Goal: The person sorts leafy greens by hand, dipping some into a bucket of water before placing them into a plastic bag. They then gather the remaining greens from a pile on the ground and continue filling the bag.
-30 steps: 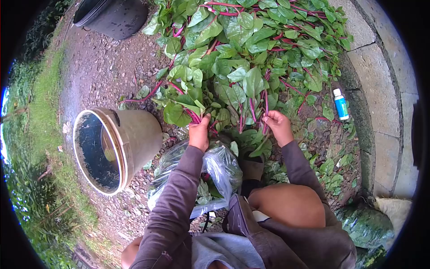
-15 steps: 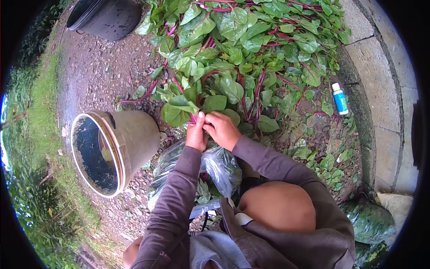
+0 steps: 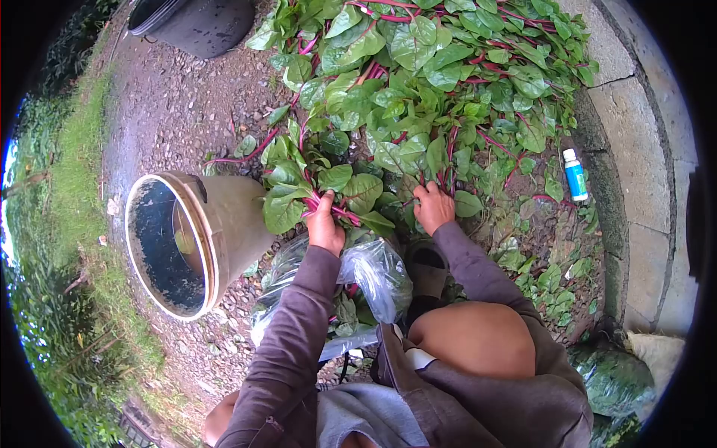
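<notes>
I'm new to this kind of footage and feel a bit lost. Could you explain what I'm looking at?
There's no machine: a person works bare-handed, and every picture comes from one camera worn on the head, looking forward and down. The left grip holds a bunch of leafy stems. The right grip is among leaves at the near edge of a pile of greens; what it holds is unclear. Stony ground lies beneath, with a clear plastic bag nearby, a pale bucket left and a bottle right.
</notes>
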Tool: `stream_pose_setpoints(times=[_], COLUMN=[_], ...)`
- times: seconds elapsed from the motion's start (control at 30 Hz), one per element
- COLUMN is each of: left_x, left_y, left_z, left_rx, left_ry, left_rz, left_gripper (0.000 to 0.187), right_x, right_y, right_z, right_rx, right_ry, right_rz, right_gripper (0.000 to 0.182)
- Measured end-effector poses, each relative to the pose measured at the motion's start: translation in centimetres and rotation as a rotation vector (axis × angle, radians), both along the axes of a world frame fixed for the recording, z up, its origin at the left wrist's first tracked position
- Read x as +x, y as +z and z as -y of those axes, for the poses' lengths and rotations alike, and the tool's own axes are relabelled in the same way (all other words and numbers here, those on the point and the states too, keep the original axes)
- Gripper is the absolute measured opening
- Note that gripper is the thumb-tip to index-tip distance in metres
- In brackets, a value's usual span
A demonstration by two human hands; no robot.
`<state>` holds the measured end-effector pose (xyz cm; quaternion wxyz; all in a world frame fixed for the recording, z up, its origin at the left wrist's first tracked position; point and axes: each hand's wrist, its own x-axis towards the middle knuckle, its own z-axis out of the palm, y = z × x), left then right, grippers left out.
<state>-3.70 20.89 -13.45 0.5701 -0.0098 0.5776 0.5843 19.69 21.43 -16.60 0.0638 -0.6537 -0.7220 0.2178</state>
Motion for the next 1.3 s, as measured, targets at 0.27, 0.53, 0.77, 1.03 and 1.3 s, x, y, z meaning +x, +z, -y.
stream_pose_setpoints(times=[0.27,0.53,0.77,1.03,1.3], left_x=[1.3,1.8,1.6,0.5,1.1], left_y=[1.6,1.8,1.9,-0.5,-0.2], left_z=[-0.1,-0.5,-0.4,0.3,0.5], left_rx=[0.06,0.068,0.013,0.052,0.116], left_ry=[-0.052,-0.105,-0.131,-0.403,-0.586], left_rz=[-0.029,-0.035,-0.004,0.088,0.067], left_gripper=[0.031,0.03,0.035,0.03,0.026], right_x=[1.1,-0.4,-2.1,-5.1,-4.3], right_y=[0.4,-0.6,8.0,6.1,4.1], right_z=[1.2,-1.0,-2.3,-3.6,-2.8], right_rx=[-0.136,-0.174,-0.101,-0.595,-0.905], right_ry=[-0.284,-0.245,-0.219,0.305,0.171], right_rz=[-0.27,-0.163,-0.667,-1.099,-1.368], right_gripper=[0.026,0.03,0.024,0.028,0.027])
